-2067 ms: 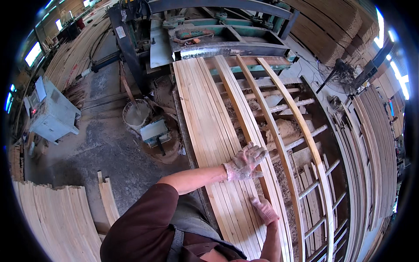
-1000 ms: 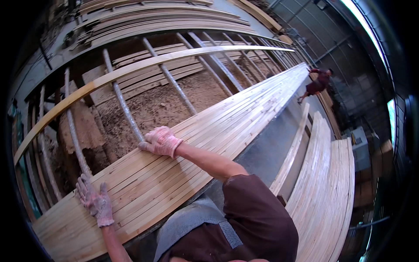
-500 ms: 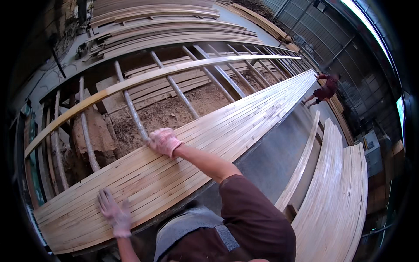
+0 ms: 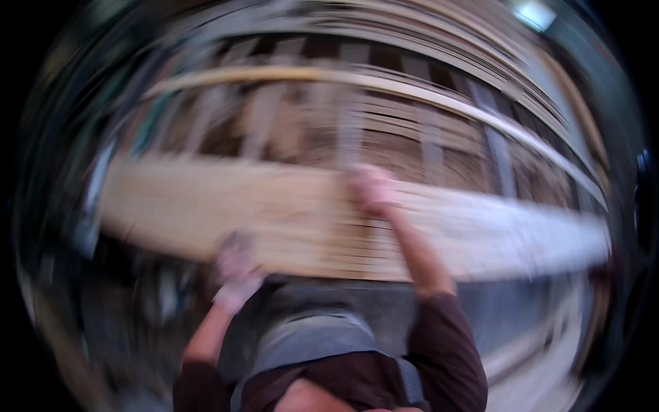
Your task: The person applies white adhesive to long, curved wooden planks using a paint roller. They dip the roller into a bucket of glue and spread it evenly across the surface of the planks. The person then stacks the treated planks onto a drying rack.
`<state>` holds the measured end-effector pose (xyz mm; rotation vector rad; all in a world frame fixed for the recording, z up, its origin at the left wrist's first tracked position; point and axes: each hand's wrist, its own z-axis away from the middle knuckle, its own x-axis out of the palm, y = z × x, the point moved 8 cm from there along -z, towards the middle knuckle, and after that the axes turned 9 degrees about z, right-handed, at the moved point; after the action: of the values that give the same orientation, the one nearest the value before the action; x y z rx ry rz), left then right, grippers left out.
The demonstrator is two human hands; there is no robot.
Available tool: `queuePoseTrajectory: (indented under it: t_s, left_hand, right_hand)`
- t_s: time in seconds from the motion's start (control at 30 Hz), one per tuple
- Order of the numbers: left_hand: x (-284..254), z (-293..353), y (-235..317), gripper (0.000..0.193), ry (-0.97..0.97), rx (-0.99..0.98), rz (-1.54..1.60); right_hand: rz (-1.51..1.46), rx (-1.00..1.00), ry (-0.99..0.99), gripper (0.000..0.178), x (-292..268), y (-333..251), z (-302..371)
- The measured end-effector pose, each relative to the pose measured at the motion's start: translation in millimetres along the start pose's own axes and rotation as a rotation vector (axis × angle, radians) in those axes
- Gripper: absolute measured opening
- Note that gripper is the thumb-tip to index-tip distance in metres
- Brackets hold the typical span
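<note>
A row of long pale wooden planks (image 4: 288,220), laid side by side, runs from left to right in front of me. At its far edge my right hand (image 4: 373,189), in a pinkish work glove, is closed over the border of the outermost planks. My left hand (image 4: 237,264), also gloved, lies at the near edge further left, its fingers stretched forward and the thumb apart. Motion blur smears both hands, so the exact finger contact is hard to make out.
Beyond the planks, a rack with crossbars (image 4: 429,144) carries one long loose strip of wood (image 4: 391,84). Brown sawdust shows between the bars. More stacked boards (image 4: 439,34) lie further back, and pale boards (image 4: 542,384) are at the lower right.
My view has swung round, so the planks now run nearly straight across, and everything is blurred. My left hand has shifted from the planks' surface to their near edge; the right stays at the far edge.
</note>
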<state>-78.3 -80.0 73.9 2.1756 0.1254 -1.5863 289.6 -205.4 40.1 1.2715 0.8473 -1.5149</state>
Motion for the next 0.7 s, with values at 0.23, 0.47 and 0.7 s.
queuePoseTrajectory:
  t_s: [0.23, 0.47, 0.7]
  left_hand:
    - [32.0, -50.8, 12.4, 0.113, -0.110, 0.109, -0.065]
    - [4.7, 2.9, 5.9, 0.080, -0.036, -0.009, 0.457]
    - [12.6, 275.9, -216.0, 0.038, -0.311, -1.161, 0.949]
  right_hand:
    - [-0.305, 0.379, 0.701, 0.029, -79.4, 9.3, 37.1]
    - [-1.049, -0.034, 0.286, 0.021, -172.5, -277.4, -5.6]
    - [-0.577, -0.195, -0.402, 0.051, 1.9, -566.7, -139.5]
